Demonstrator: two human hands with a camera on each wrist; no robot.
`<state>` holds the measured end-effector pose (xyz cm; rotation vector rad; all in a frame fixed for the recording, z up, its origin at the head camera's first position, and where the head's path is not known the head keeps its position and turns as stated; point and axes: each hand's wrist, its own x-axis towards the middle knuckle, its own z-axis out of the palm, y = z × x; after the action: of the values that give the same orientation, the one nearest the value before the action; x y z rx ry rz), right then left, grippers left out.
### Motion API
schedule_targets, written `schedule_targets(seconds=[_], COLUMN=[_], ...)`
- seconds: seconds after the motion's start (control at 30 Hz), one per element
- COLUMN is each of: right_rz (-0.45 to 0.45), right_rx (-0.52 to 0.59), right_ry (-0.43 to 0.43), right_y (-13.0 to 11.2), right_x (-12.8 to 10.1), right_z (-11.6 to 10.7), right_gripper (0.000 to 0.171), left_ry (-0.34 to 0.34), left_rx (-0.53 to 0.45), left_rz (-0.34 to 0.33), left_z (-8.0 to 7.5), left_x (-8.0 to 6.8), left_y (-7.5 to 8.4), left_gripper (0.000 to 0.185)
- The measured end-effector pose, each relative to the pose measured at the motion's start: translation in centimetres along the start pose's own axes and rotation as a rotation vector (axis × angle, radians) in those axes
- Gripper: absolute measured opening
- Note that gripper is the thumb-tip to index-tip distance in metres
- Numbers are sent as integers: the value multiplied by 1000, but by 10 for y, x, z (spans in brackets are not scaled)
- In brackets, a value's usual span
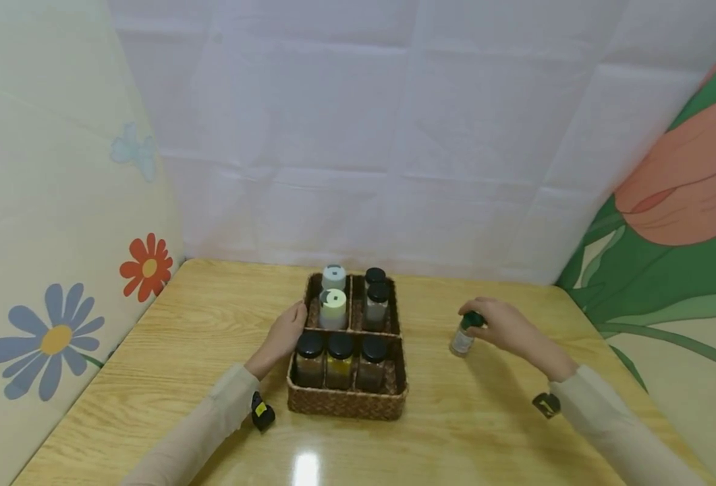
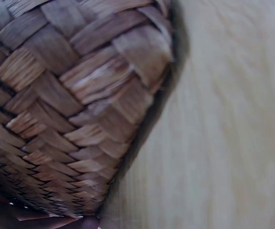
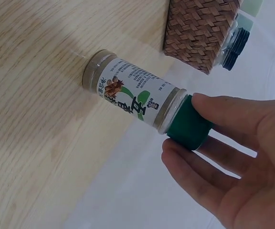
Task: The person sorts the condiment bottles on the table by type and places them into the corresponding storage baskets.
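Gathering spice jars into the brown woven basket (image 1: 347, 402). Right hand (image 1: 503, 327) pinching the green cap of a small labelled spice bottle (image 1: 463, 339), standing right of it on the pale wooden tabletop (image 1: 181, 364). Left hand (image 1: 285, 336) flat against the basket's left wall, fingers relaxed. Next, probably: lifting clear and finding a free compartment.

A homely tabletop set up as a small screened-off recording corner. A pale wooden table (image 1: 169, 378) with a glossy varnish stands against a creased white sheet (image 1: 394, 135) hung as a backdrop. Cloths printed with large flowers (image 1: 54, 337) close in the left and right sides. A woven basket (image 1: 345, 401) of spice jars (image 1: 339, 358) on the table suggests a kitchen or pantry setting.
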<state>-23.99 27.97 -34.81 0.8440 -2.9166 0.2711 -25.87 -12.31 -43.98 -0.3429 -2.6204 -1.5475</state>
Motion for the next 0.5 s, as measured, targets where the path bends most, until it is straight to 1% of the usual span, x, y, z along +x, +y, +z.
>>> schedule_targets(seconds=[0.17, 0.33, 0.5], right_rz=[11, 51, 69], right_rx=[5, 4, -1], right_ry=[-13, -20, -22], right_y=[0, -2, -5], right_x=[1, 2, 3], right_z=[0, -1, 0], right_gripper=[31, 30, 30], left_ry=[3, 0, -5], left_rx=[0, -5, 8], left_rz=[-3, -8, 3], left_z=[1, 1, 1], left_x=[0, 0, 1], left_y=[-1, 0, -1], left_gripper=[50, 50, 50])
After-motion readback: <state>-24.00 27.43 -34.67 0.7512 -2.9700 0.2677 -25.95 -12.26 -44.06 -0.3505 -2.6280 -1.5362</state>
